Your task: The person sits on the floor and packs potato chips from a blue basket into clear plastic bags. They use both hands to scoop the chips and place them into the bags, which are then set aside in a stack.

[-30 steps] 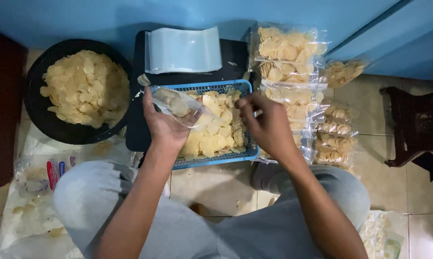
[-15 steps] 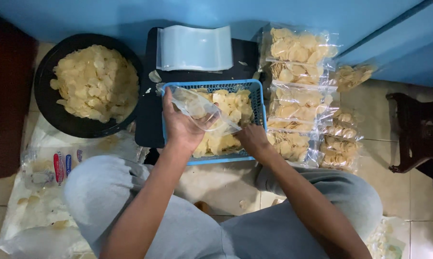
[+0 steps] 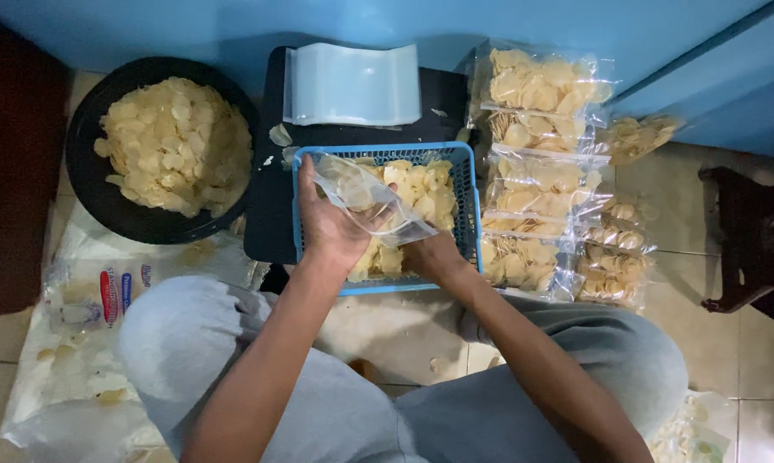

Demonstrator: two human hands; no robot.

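We see a blue painted wall (image 3: 576, 26) across the top of the frame and pale glossy floor tiles (image 3: 404, 334) below it. At upper left sits a round black basin (image 3: 91, 184), heaped with thin, pale yellow, curled chips. To the right of centre, clear crinkled packets of chips (image 3: 541, 171) lie stacked in a column, shiny and flat. Above centre, a smooth stack of empty plastic bags (image 3: 353, 84) rests on a dark flat board (image 3: 267, 206). At centre stands a blue plastic basket (image 3: 466, 201) with a gridded mesh wall, rectangular, partly filled with the same chips.

Over the basket, our left hand (image 3: 331, 227) holds a thin transparent bag (image 3: 366, 197), fingers grasping its edge so the soft film stands open and slanted, a few chips inside. Our right hand (image 3: 434, 255) lies low in the basket just under that bag, among the chips; its fingers are hidden behind the film, so we cannot tell whether they are clenched or released.
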